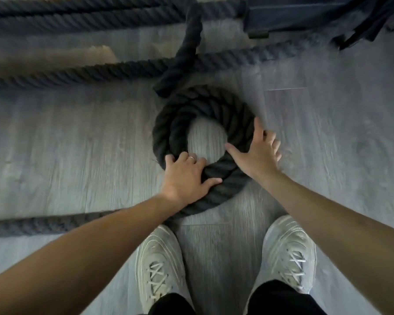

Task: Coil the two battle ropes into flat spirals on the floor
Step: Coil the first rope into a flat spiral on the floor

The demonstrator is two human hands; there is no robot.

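Note:
A thick black battle rope forms a small coil (191,110) of about two turns on the grey floor, with a bare gap in its middle. My left hand (184,176) presses flat on the coil's near left part, fingers spread over the rope. My right hand (257,153) rests with fingers apart against the coil's right outer edge. The rope's free tail (43,222) runs from the coil's near side off to the left. A sleeved rope end (182,55) lies across the coil's far side. Another rope length (77,73) stretches across the floor behind it.
More rope runs (77,17) lie along the top edge. A dark piece of equipment with straps (305,14) stands at the far right. My two pale trainers (159,267) (289,253) stand just in front of the coil on the grey plank floor (328,133).

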